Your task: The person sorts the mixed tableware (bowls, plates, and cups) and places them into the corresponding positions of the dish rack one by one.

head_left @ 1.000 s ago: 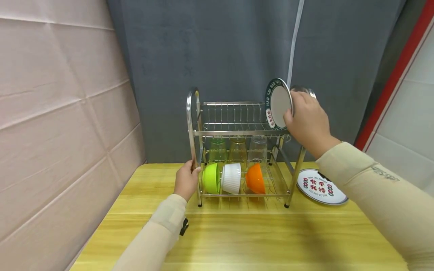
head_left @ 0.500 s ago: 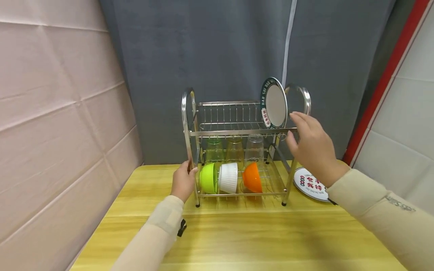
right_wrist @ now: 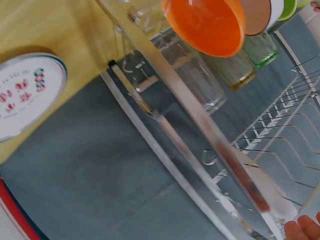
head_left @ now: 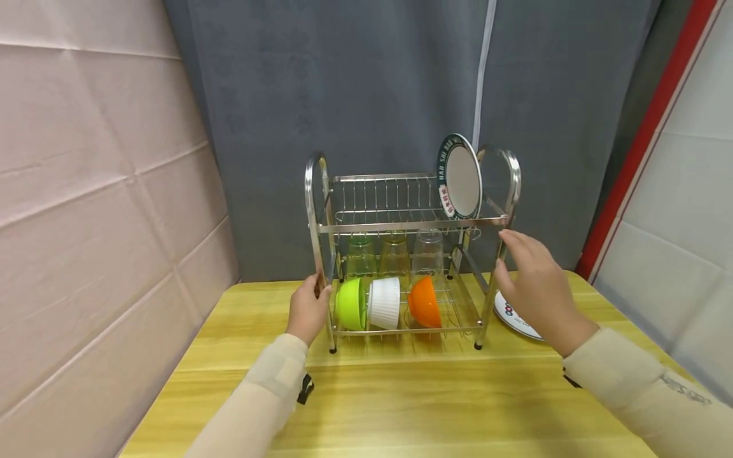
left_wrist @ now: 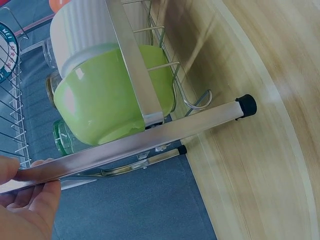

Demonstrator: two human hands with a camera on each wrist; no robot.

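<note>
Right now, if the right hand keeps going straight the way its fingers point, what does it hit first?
Most likely the dish rack: the right hand is open, its fingertips pointing up and left at the rack's right front post, just under the upper shelf rail. Depth is unclear; I cannot tell whether they already touch.

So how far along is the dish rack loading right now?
One plate already stands upright in the rack's top tier, with three bowls and the glasses on the lower tier. The left hand grips the rack's left post; the right hand hovers open, holding nothing. A second plate lies on the table, not yet racked.
</note>
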